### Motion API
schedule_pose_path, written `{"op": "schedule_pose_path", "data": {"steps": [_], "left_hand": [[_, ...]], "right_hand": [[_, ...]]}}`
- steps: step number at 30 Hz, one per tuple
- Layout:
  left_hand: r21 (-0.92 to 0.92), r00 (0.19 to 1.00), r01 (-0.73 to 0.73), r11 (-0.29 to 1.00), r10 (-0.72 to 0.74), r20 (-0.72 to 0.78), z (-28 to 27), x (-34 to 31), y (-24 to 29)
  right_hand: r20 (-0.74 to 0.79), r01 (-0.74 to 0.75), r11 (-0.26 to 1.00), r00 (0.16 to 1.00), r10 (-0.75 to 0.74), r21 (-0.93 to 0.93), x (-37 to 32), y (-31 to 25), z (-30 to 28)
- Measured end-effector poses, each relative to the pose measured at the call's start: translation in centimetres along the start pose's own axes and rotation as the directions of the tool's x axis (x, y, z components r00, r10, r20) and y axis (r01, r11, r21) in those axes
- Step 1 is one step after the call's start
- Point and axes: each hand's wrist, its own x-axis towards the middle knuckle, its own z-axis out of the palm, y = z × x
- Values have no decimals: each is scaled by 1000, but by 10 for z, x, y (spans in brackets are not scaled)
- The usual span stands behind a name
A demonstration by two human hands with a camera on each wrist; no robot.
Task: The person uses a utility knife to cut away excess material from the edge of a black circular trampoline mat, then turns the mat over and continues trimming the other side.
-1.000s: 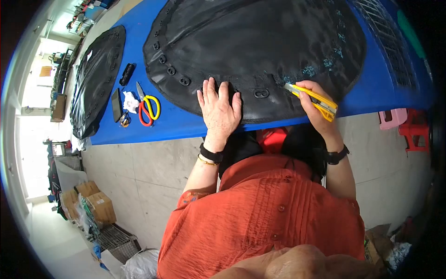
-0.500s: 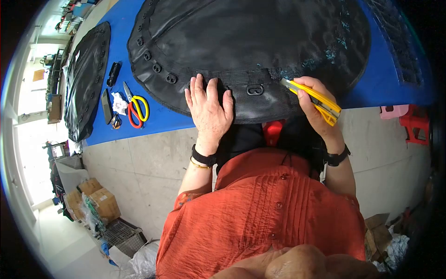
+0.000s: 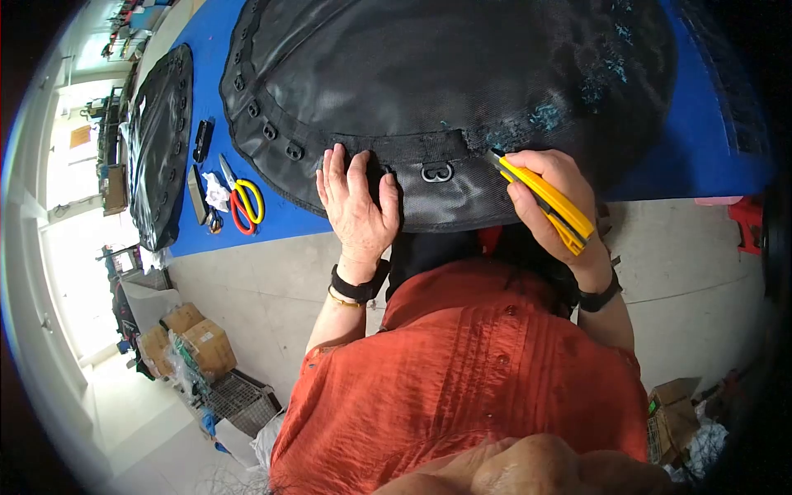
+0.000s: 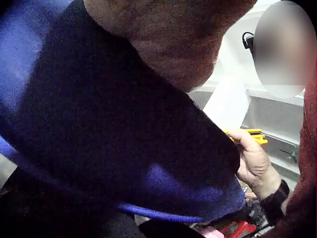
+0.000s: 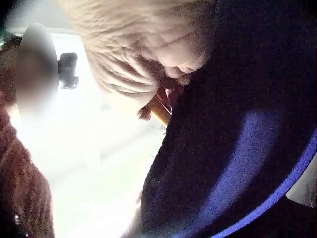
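Note:
A large black fabric piece (image 3: 412, 74) lies on the blue table, with black buckles along its border and teal threads at its right part. The left hand (image 3: 356, 202) rests flat on its near edge, fingers spread, left of a black buckle (image 3: 437, 172). In the right hand (image 3: 554, 202) is a yellow utility knife (image 3: 549, 198), its tip at the strip's frayed end beside teal threads. The left wrist view shows the right hand (image 4: 255, 161) around the knife; in the right wrist view that hand (image 5: 143, 49) hides most of the knife (image 5: 159, 113).
On the blue table (image 3: 289, 223), left of the fabric, lie scissors (image 3: 243, 202), a black tool (image 3: 203, 140), a white scrap (image 3: 216, 191) and another black piece (image 3: 161, 148). Black mesh (image 3: 730, 82) lies at the right. Cardboard boxes (image 3: 208, 346) and a red stool (image 3: 747, 227) stand beyond the table edge.
In the head view, the left hand appears further left and lower. The right hand and knife sit slightly lower, the knife tilted more steeply. The left hand stays flat and the right still grips the knife.

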Motion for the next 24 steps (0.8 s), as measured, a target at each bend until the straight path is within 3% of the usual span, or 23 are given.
{"op": "schedule_pose_path", "data": {"steps": [10,21,24], "left_hand": [[33,1000,-25,999,25,-15,0,1,1],[32,998,-20,999,18,67,-12,-1,3],[-35,999,-13,999,11,-39,-21,-3,13]], "right_hand": [[20,95,994,995,-96,53,1,2,-7],[-63,51,999,997,-51,7,-6,-1,3],[-67,15,1000,998,-16,-18,-8,-2,4]]}}
